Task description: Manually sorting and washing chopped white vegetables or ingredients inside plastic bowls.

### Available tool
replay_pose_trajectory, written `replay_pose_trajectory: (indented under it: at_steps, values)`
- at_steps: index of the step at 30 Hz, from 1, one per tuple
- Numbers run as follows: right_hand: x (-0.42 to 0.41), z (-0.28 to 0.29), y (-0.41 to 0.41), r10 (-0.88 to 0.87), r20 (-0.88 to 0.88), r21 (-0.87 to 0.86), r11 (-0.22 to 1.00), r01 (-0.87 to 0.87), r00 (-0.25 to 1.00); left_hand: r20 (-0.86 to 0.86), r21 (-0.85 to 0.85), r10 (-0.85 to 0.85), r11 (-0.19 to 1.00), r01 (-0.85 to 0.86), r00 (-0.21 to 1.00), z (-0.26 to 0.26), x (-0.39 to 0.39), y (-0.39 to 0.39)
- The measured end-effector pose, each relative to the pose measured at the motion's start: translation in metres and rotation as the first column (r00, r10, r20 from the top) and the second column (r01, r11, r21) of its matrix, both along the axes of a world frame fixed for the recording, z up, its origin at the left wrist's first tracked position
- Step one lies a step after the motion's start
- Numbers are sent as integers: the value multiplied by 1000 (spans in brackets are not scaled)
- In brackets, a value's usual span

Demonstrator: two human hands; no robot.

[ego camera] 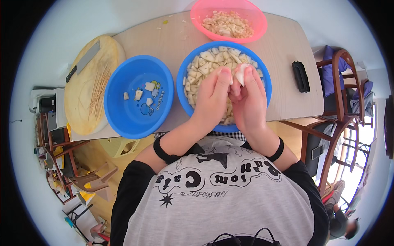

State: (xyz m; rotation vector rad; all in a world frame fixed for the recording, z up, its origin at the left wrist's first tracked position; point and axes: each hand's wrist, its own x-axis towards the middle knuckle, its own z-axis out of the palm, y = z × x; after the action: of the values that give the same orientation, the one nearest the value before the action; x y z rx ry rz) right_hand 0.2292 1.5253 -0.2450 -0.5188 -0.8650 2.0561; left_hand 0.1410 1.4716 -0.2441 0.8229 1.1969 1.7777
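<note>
Both my hands meet above a blue plastic basin [181, 92] filled with cut pale white pieces [207, 56]. My left hand [212, 95] pinches a small white piece between thumb and fingers, mostly hidden by them. Between the thumb and fingers of my right hand [251, 98] is a larger white piece [240, 75]. To the left, a second blue basin [138, 121] holds several white chunks [150, 86]. A pink basin [229, 39] at the table's back contains a heap of small pale, brownish-edged bits [228, 24].
A round wooden chopping board [77, 106] at the left bears a cleaver [88, 58] and thin wooden skewers [100, 89]. A black case [300, 77] lies on the table [286, 49] at right. Wooden chairs [340, 92] stand beyond; a person [338, 220] is at lower right.
</note>
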Motion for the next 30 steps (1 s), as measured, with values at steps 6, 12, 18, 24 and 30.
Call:
replay_pose_trajectory:
  at_steps: [6,12,18,24,30]
  values:
    - [12,6,25,153,-56,-49,987,-156,987,-205,-109,-35,994,13,978,7,-22,-5]
    - [27,8,38,-567,642,754,345,-559,516,-924,-251,-197,959,-132,328,-15,-45,-7]
    - [23,-13,37,-630,644,674,200,-711,433,-934,-334,-303,928,-162,189,-28,-44,-2]
    - [32,-4,36,-640,626,723,263,-639,445,-972,-58,-26,989,-134,235,5,-51,-9]
    - [28,35,24,-351,698,708,472,-526,625,-536,-247,-290,952,181,793,27,-38,-7]
